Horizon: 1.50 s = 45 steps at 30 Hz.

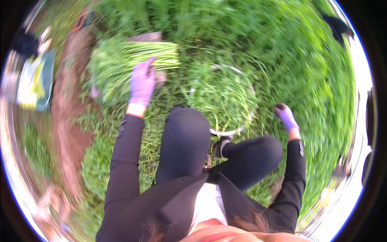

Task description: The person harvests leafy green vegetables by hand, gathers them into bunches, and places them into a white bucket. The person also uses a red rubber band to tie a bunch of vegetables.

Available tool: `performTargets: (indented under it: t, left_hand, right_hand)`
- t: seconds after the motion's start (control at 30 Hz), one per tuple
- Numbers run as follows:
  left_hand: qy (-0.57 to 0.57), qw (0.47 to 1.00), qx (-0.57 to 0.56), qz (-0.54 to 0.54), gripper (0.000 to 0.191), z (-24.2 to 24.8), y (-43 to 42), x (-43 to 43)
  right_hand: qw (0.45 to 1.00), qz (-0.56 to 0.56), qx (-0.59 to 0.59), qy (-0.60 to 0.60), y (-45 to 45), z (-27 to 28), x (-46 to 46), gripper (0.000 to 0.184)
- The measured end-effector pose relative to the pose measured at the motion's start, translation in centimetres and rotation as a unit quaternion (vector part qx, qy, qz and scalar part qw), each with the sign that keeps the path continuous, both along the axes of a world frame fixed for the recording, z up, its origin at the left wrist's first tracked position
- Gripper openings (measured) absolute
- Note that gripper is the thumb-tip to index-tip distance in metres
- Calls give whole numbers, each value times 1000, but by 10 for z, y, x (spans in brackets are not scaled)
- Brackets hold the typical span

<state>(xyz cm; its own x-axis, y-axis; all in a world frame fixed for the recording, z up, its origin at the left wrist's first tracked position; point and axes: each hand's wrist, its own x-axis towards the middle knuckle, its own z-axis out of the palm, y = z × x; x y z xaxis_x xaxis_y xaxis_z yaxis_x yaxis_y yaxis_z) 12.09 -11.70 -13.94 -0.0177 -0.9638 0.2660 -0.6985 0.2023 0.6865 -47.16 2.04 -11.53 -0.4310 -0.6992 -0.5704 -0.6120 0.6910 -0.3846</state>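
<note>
My left hand (142, 81), in a purple glove, lies over the near side of a pile of long green stalks (160, 53). Its fingers are extended across the stalks, with thumb and forefinger apart. The cut ends of the stalks point right, and their feathery leaves (107, 69) spread left. Under the pile, a flat board (148, 37) shows at its far edge. My right hand (285, 116), gloved in purple with dark, soiled fingertips, is held off to the right beside the standing greens. Its fingers look curled; blur hides whether anything is in them.
Between my hands, loose greens heap over a round pale rim (232, 132) in front of my knees. Dense standing plants (302, 69) fill the far and right sides. Leftward run a bare soil ridge (68, 121), a printed bag (36, 81) and an orange-and-black object (80, 21). People appear at the edges.
</note>
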Motion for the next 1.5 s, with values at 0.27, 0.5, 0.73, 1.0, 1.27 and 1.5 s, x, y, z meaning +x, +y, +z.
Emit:
performTargets:
  t: [0.27,0.5,0.73,1.0,1.27,1.5]
  left_hand:
    - [-58,961,-6,-270,37,180,37,-127]
    - [-228,867,58,-438,48,211,87,-246]
    - [-176,877,247,-373,44,126,35,-252]
    - [-236,880,267,-315,46,103,13,-259]
    - [-221,868,298,-331,47,94,12,-262]
    - [-237,867,295,-324,48,93,15,-263]
  right_hand:
    - [998,-53,37,22,194,-92,-17,34]
    - [923,-315,-205,84,227,-163,-60,30]
    - [642,-719,-267,20,191,-222,-198,86]
    - [867,-461,-64,178,188,-267,-262,46]
    - [812,-573,-88,71,182,-255,-252,61]
    - [679,-613,-396,-79,215,-208,-182,27]
